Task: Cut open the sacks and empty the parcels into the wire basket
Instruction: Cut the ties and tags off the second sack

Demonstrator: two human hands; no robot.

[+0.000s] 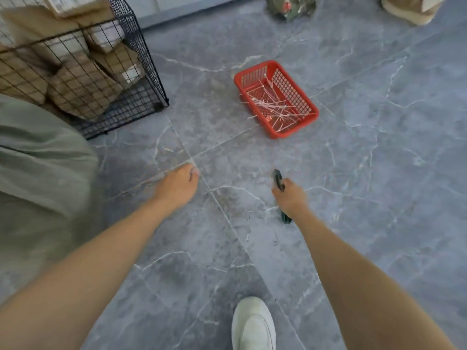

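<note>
The black wire basket (149, 72) stands at the upper left, filled with several brown paper parcels (80, 89). A large grey-green sack (43, 173) lies in front of it at the left edge. My left hand (177, 185) hovers over the floor just right of that sack with its fingers curled under; I cannot tell whether it holds anything. My right hand (290, 198) grips a dark cutting tool (278, 179), whose tip points away from me and whose other end sticks out below the wrist.
A red plastic basket (312, 107) with several white cable ties stands on the grey marble floor ahead. A beige sack (409, 8) and a dark speckled bundle (290, 6) lie at the far edge. My white shoe (252, 324) is at the bottom.
</note>
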